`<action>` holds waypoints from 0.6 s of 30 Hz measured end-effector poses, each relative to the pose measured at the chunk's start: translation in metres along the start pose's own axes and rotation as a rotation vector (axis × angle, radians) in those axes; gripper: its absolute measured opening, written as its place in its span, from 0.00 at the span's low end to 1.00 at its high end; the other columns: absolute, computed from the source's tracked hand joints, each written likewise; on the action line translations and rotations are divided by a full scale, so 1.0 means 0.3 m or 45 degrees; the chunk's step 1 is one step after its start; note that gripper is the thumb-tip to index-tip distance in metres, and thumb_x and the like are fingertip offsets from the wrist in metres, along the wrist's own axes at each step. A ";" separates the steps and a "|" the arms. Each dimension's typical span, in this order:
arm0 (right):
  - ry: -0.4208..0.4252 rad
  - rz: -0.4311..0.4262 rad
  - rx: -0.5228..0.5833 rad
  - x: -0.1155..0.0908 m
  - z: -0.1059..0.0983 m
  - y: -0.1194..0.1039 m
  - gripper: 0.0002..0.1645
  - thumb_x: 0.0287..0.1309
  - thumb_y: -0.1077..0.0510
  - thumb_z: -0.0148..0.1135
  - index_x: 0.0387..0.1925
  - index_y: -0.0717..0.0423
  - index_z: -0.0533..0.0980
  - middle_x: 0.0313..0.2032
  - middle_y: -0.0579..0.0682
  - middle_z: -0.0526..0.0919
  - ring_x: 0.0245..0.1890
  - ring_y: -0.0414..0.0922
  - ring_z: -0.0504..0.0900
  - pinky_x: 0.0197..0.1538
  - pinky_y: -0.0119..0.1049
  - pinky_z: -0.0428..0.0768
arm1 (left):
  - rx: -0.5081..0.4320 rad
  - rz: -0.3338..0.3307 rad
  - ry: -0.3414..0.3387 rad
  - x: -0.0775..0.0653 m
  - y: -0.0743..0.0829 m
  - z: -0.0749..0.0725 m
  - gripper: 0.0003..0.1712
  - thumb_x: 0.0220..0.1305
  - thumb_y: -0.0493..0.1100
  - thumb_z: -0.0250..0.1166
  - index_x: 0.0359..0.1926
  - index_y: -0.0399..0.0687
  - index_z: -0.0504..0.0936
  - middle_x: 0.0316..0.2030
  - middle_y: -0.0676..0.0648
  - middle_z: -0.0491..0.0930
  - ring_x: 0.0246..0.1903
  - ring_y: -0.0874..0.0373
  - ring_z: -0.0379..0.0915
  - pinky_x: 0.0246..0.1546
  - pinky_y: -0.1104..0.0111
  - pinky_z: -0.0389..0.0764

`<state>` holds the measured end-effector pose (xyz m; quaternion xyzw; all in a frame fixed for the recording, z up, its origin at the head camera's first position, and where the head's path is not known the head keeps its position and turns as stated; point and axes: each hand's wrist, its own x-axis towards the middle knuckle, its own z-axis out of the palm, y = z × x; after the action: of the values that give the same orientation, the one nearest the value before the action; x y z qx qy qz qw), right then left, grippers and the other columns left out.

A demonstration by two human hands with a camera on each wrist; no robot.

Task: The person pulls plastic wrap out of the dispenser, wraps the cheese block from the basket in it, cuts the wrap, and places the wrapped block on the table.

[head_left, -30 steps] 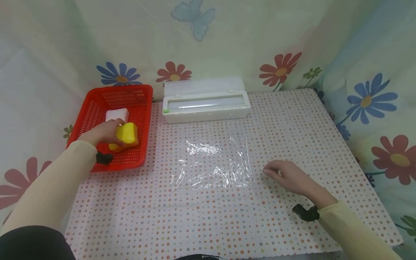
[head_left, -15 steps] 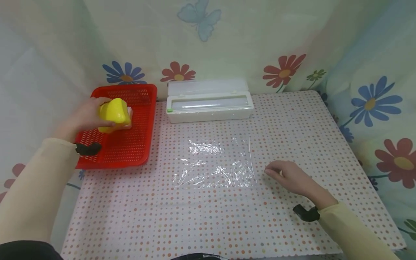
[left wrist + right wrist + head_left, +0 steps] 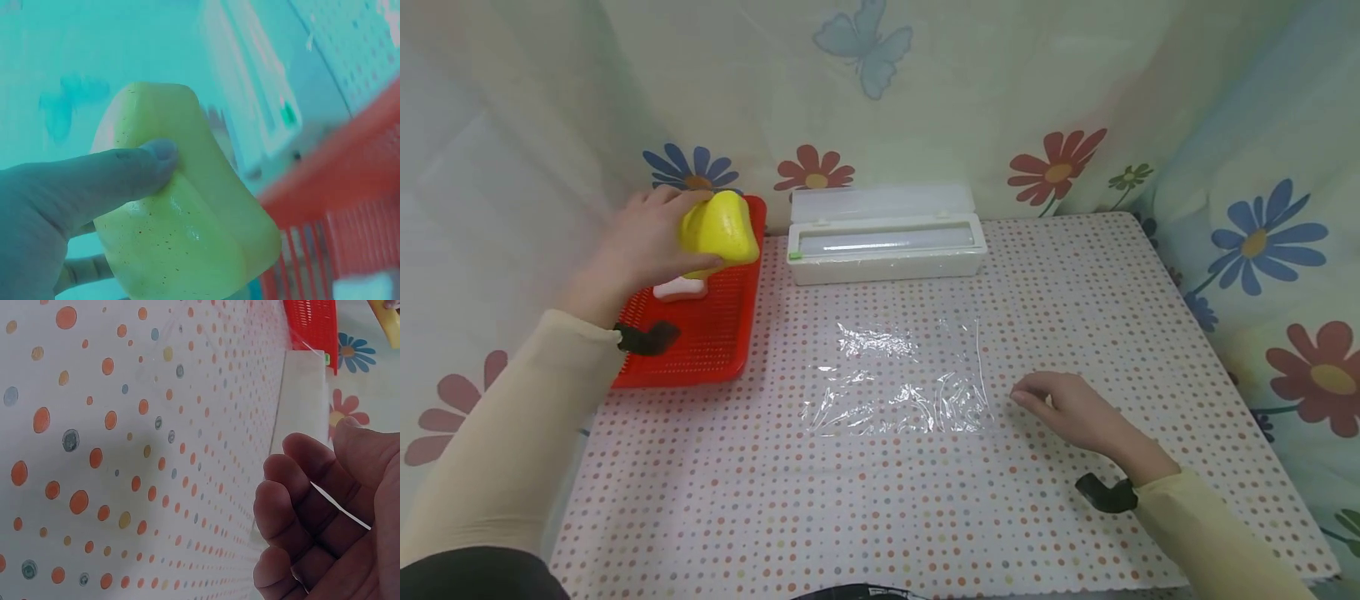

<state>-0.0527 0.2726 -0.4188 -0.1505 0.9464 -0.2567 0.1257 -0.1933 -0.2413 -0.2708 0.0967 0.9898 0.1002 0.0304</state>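
My left hand (image 3: 647, 242) grips a yellow rounded block (image 3: 718, 229) above the red basket (image 3: 733, 358). In the left wrist view small brown specks dot the yellow block (image 3: 181, 231), and the thumb lies across its face. A white block (image 3: 681, 289) lies in the basket under the left hand, partly hidden. On the tabletop my right hand (image 3: 1067, 408) rests with loosely curled fingers and holds nothing. Just left of it a clear sheet of cling film (image 3: 898, 383) lies spread and slightly wrinkled.
A white cling film dispenser (image 3: 887, 265) with its lid raised stands at the back, right of the basket. The dotted tabletop (image 3: 850, 517) carries everything. Flowered curtain (image 3: 940, 117) hangs close behind and at both sides.
The left hand has lifted the yellow block up from inside the basket, moving left and then right and away from me. The white block stays behind. The right hand has not moved.
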 end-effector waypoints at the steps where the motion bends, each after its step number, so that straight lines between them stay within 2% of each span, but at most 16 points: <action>1: -0.001 0.006 0.005 0.000 -0.001 0.001 0.13 0.74 0.54 0.58 0.41 0.58 0.85 0.34 0.47 0.86 0.30 0.36 0.75 0.33 0.32 0.76 | -0.003 0.031 0.022 0.004 0.024 0.008 0.51 0.54 0.53 0.77 0.75 0.47 0.64 0.65 0.31 0.68 0.61 0.32 0.62 0.55 0.34 0.75; 4: -0.001 0.010 0.017 0.000 -0.001 0.004 0.13 0.74 0.55 0.58 0.41 0.58 0.84 0.34 0.48 0.86 0.31 0.36 0.75 0.33 0.32 0.76 | -0.018 0.113 0.064 0.020 0.101 0.032 0.48 0.53 0.52 0.77 0.72 0.46 0.67 0.64 0.34 0.70 0.60 0.34 0.64 0.56 0.36 0.76; 7: 0.000 0.014 0.016 0.001 0.001 0.006 0.13 0.74 0.55 0.58 0.42 0.58 0.84 0.35 0.48 0.87 0.31 0.37 0.75 0.33 0.32 0.75 | -0.003 0.158 0.065 0.041 0.174 0.060 0.48 0.53 0.53 0.77 0.72 0.47 0.68 0.64 0.35 0.71 0.60 0.35 0.65 0.57 0.37 0.76; 12: -0.001 0.027 0.013 0.003 0.005 0.002 0.14 0.74 0.54 0.57 0.42 0.58 0.84 0.35 0.48 0.87 0.31 0.37 0.75 0.33 0.32 0.75 | 0.080 0.219 0.000 0.073 0.285 0.123 0.49 0.53 0.56 0.77 0.72 0.48 0.68 0.63 0.36 0.73 0.59 0.37 0.68 0.57 0.40 0.77; 18: 0.004 0.034 0.025 -0.007 0.011 0.004 0.14 0.74 0.54 0.57 0.43 0.58 0.84 0.35 0.48 0.87 0.31 0.37 0.75 0.33 0.32 0.75 | 0.130 0.292 -0.076 0.084 0.407 0.218 0.47 0.53 0.58 0.77 0.71 0.49 0.70 0.60 0.39 0.76 0.57 0.39 0.71 0.57 0.44 0.78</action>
<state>-0.0500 0.2728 -0.4219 -0.1362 0.9460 -0.2644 0.1291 -0.1903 -0.1064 -0.3108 0.2136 0.9747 0.0495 0.0432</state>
